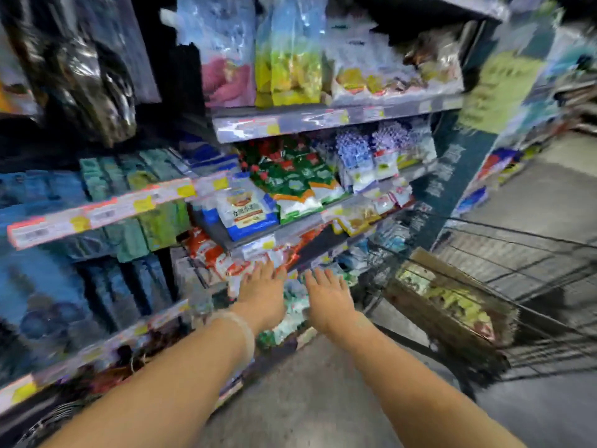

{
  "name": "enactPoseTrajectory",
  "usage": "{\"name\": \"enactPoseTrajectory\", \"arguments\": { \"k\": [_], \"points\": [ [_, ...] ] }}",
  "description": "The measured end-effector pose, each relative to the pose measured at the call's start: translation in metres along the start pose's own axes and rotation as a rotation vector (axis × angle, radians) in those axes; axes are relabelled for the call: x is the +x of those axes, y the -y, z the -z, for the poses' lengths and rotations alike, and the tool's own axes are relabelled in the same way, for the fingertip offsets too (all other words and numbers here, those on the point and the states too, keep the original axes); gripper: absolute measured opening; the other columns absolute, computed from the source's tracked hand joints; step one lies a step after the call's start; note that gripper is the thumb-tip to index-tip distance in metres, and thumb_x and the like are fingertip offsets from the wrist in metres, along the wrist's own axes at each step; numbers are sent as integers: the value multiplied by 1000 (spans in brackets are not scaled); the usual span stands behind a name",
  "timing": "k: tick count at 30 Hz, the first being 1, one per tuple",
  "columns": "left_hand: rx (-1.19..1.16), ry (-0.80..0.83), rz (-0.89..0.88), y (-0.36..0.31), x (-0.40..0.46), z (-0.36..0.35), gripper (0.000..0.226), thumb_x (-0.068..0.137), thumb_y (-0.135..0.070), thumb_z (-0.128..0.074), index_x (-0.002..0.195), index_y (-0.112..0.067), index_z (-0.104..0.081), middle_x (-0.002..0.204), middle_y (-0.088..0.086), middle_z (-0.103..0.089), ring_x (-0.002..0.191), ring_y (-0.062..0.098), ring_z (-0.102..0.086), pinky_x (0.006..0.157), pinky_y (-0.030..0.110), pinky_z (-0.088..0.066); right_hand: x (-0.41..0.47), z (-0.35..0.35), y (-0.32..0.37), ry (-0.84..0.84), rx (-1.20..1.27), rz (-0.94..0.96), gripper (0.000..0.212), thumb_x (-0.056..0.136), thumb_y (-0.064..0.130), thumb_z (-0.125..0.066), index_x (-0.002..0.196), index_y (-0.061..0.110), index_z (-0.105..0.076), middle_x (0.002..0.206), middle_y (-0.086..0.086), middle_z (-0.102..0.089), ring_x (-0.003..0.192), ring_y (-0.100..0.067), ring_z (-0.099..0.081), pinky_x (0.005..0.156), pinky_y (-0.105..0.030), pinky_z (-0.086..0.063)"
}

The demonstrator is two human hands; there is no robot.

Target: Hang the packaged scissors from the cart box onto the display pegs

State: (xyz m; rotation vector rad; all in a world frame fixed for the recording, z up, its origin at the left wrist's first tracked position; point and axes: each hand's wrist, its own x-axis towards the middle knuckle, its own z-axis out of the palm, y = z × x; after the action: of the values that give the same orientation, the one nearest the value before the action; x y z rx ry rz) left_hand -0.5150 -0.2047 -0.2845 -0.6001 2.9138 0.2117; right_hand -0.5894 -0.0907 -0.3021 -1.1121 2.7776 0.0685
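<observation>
The view is blurred by motion. My left hand (263, 287) and my right hand (328, 294) both reach forward with fingers straight, low in front of the shelving, and hold nothing. A brown cardboard box (449, 305) with green-yellow packages inside sits in the wire cart (533, 286) to the right of my right hand. I cannot make out scissors or display pegs through the blur.
Store shelves (290, 121) packed with bagged goods fill the left and middle. Price-label rails (97, 211) run along the shelf edges. Dark hanging packages (80, 69) are at the upper left. Grey floor (323, 399) lies below, and an aisle opens at the right.
</observation>
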Motion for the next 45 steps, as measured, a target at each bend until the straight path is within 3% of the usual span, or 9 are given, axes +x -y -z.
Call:
{"name": "enactPoseTrajectory", "arguments": {
  "k": [9, 16, 20, 25, 30, 34, 37, 40, 45],
  "points": [
    [110, 4, -285, -197, 65, 1, 75, 88, -39, -57, 148, -16, -18, 156, 12, -16, 145, 29, -13, 118, 43, -19, -41, 10, -200, -68, 100, -274, 68, 89, 27, -55, 145, 12, -19, 151, -10, -22, 143, -30, -17, 114, -46, -20],
    [114, 130, -432, -298, 126, -13, 75, 92, -35, -52, 151, -19, -9, 159, 9, -3, 147, 27, -2, 119, 42, -8, -46, -11, -309, -33, 195, -475, 61, 90, 26, -53, 143, 14, -26, 152, -11, -25, 143, -32, -17, 116, -47, -18],
    [128, 155, -504, -344, 189, -25, 75, 90, -36, -55, 150, -18, -13, 159, 9, -6, 147, 28, -5, 119, 45, -11, -14, -22, -377, -37, 191, -555, 49, 87, 27, -56, 131, 11, -39, 138, -12, -41, 133, -34, -35, 107, -46, -32],
    [122, 164, -567, -402, 300, -36, 68, 89, -32, -56, 146, -17, -23, 156, 13, -13, 144, 31, -13, 117, 45, -18, 56, -31, -467, -16, 211, -651, 54, 84, 28, -62, 130, 11, -40, 141, -11, -41, 132, -33, -36, 107, -45, -34],
    [117, 317, -577, -447, 409, -54, 71, 90, -37, -55, 148, -15, -20, 155, 12, -18, 142, 34, -19, 115, 42, -26, 124, -56, -554, 126, 330, -781, 53, 90, 31, -56, 134, 10, -37, 138, -13, -43, 127, -34, -41, 101, -43, -39],
    [114, 502, -533, -465, 467, -87, 71, 91, -36, -53, 149, -15, -17, 154, 10, -21, 139, 34, -27, 111, 42, -34, 158, -94, -594, 272, 480, -901, 58, 91, 35, -54, 138, 7, -34, 133, -16, -50, 122, -33, -47, 101, -42, -42],
    [132, 623, -504, -476, 494, -118, 62, 90, -32, -54, 143, -12, -29, 142, 14, -38, 129, 34, -41, 104, 42, -41, 168, -130, -604, 414, 615, -921, 47, 93, 28, -53, 130, 3, -42, 129, -18, -54, 120, -33, -51, 94, -35, -44],
    [125, 714, -486, -487, 514, -146, 50, 90, -31, -54, 133, -9, -40, 134, 15, -46, 122, 33, -48, 101, 37, -42, 186, -168, -614, 457, 690, -977, 36, 92, 24, -49, 123, 4, -49, 125, -16, -58, 115, -33, -55, 89, -33, -46],
    [61, 799, -416, -496, 540, -193, 54, 92, -30, -55, 139, -10, -37, 141, 12, -41, 128, 28, -43, 104, 32, -37, 222, -220, -623, 455, 809, -1060, 52, 90, 21, -56, 136, 7, -36, 128, -14, -56, 115, -30, -56, 88, -33, -48]
  ]
}}
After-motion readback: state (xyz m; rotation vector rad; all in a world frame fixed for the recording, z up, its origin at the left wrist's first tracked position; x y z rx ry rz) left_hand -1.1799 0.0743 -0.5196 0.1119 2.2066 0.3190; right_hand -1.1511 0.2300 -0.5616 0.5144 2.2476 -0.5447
